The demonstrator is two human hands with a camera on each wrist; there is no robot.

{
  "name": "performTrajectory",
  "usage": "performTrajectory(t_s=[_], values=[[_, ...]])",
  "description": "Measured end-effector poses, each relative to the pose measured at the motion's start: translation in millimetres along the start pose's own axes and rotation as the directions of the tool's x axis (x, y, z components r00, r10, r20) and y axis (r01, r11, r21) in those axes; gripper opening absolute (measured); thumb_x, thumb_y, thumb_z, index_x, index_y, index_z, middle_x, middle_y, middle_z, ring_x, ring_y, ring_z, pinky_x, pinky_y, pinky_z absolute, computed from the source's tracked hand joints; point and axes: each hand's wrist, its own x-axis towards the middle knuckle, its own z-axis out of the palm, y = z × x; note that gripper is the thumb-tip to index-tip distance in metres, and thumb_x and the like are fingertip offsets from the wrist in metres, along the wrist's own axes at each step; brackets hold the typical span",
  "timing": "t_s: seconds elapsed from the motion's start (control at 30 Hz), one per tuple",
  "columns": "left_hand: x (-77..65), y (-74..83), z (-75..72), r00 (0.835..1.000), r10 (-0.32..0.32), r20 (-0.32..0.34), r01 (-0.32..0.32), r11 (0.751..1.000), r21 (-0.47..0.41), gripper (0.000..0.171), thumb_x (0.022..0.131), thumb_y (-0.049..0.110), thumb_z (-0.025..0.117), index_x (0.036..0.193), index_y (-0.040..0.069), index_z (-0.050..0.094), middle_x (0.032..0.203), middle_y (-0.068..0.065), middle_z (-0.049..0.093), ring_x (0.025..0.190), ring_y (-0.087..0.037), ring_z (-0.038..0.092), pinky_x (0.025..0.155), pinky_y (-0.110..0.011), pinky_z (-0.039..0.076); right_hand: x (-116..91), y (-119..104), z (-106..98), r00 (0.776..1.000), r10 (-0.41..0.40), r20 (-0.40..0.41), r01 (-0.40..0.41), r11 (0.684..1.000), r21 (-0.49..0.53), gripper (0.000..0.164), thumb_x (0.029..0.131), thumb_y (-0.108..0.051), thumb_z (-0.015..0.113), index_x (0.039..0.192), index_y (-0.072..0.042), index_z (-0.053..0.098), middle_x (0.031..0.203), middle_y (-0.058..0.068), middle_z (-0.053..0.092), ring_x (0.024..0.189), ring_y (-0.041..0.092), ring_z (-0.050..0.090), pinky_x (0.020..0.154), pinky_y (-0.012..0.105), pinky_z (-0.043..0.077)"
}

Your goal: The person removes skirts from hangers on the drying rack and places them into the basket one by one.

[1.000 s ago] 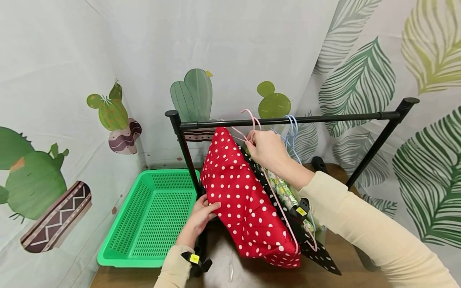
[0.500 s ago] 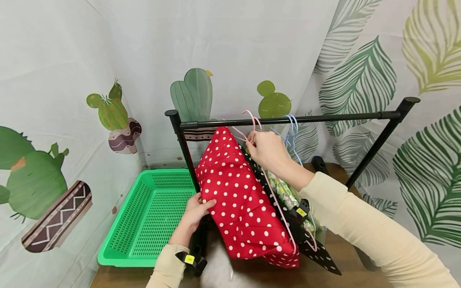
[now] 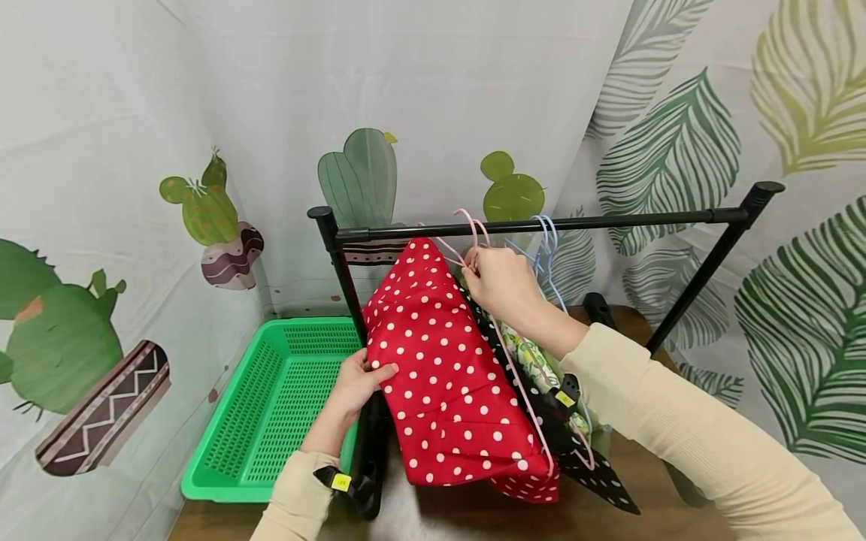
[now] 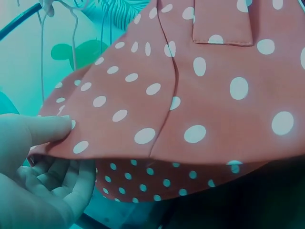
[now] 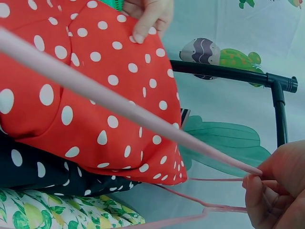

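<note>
In the head view, a red garment with white dots (image 3: 440, 376) hangs slanted below the black rail (image 3: 622, 223). My left hand (image 3: 353, 382) pinches its left edge, thumb on the front and fingers behind, as the left wrist view also shows. A pink hanger (image 5: 128, 109) runs across the garment in the right wrist view, and my right hand (image 3: 507, 282) pinches that hanger near its top, just under the rail. Behind the red cloth hang a black dotted garment (image 3: 595, 481) and a lemon-print garment (image 5: 43, 214), both partly hidden.
Blue hangers (image 3: 549, 248) hook over the rail right of my right hand. A green plastic basket (image 3: 237, 493) stands on the brown table (image 3: 473, 522) at the left, beside the rack's left post (image 3: 345, 285). Patterned white curtains hang behind.
My left hand has moved left and slightly up, drawing the red garment's edge across the rack's left post and spreading the cloth wider. The right hand has stayed almost still on the hanger.
</note>
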Motion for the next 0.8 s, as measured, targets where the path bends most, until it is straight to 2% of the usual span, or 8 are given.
performTrajectory(t_s=[0.23,0.43,0.57,0.8], values=[[-2.8,19.4,-6.3,0.998,0.038,0.047,-0.041,0.998,0.055,0.045,0.083,0.009,0.066,0.124,0.004,0.048,0.111,-0.015,0.058,0.089,-0.020,0.062,0.078,-0.036,0.052,0,1,0,1.000,-0.004,-0.003,0.004,1.000,-0.001,0.016,0.088,-0.016,0.059,0.092,-0.003,0.067,0.068,0.007,0.064,0.050,0.017,0.053,0.043,0.026,0.040],[-5.6,33.2,-9.8,0.997,0.065,0.040,-0.070,0.990,0.122,0.041,0.083,0.010,0.066,0.121,0.005,0.052,0.109,-0.014,0.060,0.089,-0.020,0.061,0.078,-0.036,0.052,-1,2,0,1.000,-0.002,-0.004,0.002,1.000,-0.003,0.016,0.088,-0.016,0.059,0.092,-0.003,0.068,0.067,0.007,0.064,0.051,0.018,0.054,0.044,0.027,0.041],[-7.8,44.5,-11.8,0.995,0.096,0.039,-0.102,0.980,0.172,0.039,0.083,0.012,0.067,0.119,0.006,0.053,0.108,-0.012,0.060,0.091,-0.021,0.059,0.076,-0.034,0.051,-1,2,0,1.000,0.000,-0.007,0.000,1.000,-0.004,0.016,0.088,-0.016,0.059,0.092,-0.003,0.068,0.068,0.007,0.064,0.053,0.019,0.055,0.045,0.028,0.042],[-12.3,67.7,-16.7,0.985,0.152,0.080,-0.167,0.957,0.237,0.033,0.085,0.014,0.066,0.115,0.007,0.055,0.106,-0.011,0.062,0.088,-0.021,0.059,0.071,-0.031,0.051,-3,0,-1,1.000,0.006,0.003,-0.006,1.000,-0.007,0.016,0.088,-0.016,0.059,0.093,-0.003,0.068,0.070,0.007,0.066,0.055,0.019,0.057,0.046,0.028,0.043]])
